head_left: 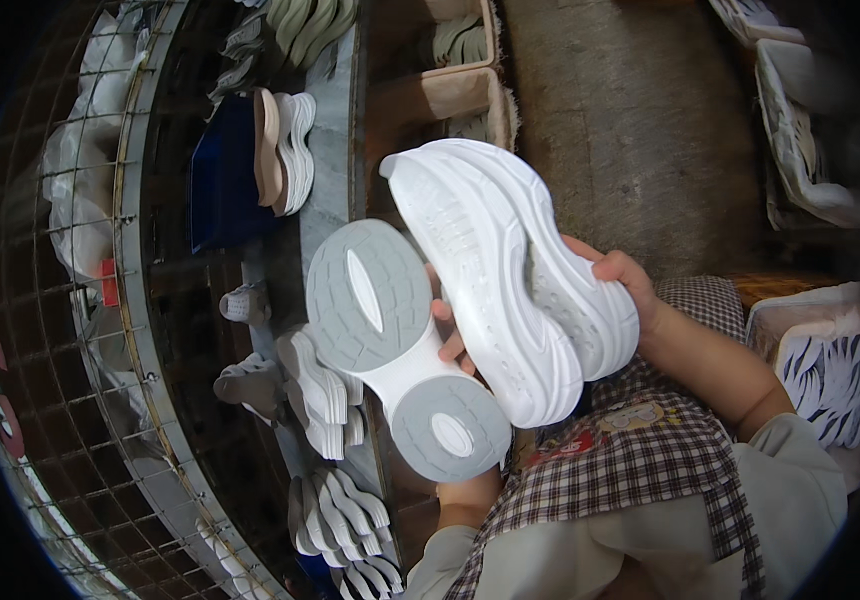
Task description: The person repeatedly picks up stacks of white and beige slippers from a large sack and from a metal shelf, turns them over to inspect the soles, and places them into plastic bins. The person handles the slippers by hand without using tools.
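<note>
My left hand is mostly hidden behind a white shoe sole with two grey tread pads, its tread facing me. Only some fingertips show, curled at that sole's edge. Beside it, my right hand grips a white shoe sole with its thumb on top near one end. Another white shoe sole lies against that one, its perforated inner side partly showing. It reaches close to my left fingertips; whether they touch it I cannot tell.
Stacked soles and more soles line a grey shelf on the left, near a dark blue box. Wire mesh borders it. Lined baskets stand ahead; another basket of soles is at my right.
</note>
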`<act>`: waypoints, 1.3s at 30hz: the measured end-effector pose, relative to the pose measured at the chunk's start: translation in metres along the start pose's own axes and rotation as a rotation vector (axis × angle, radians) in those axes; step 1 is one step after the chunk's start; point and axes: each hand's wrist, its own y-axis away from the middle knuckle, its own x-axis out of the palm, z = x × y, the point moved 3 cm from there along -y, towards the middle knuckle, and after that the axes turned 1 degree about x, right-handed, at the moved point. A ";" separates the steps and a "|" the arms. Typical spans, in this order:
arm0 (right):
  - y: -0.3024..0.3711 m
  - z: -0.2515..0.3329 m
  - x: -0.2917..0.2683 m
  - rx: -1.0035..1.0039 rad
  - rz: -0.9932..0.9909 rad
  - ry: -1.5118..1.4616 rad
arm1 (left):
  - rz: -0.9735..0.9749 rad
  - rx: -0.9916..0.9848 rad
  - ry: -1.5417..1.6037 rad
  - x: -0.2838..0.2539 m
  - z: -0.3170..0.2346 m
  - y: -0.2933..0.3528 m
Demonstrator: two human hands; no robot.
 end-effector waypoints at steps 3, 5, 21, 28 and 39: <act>0.000 -0.003 -0.007 0.058 0.044 -0.142 | -0.006 0.013 0.008 0.002 -0.004 0.000; 0.003 -0.002 -0.012 0.106 0.059 -0.276 | -0.016 0.028 0.020 0.004 -0.006 -0.001; -0.004 0.016 0.012 0.002 -0.177 0.621 | 0.010 -0.025 -0.047 0.013 -0.033 -0.025; -0.006 0.038 0.022 0.071 0.033 0.496 | -0.024 -0.096 -0.044 0.005 -0.019 -0.018; -0.009 -0.005 -0.026 0.171 -0.025 0.374 | -0.057 -0.136 -0.008 0.000 -0.011 -0.013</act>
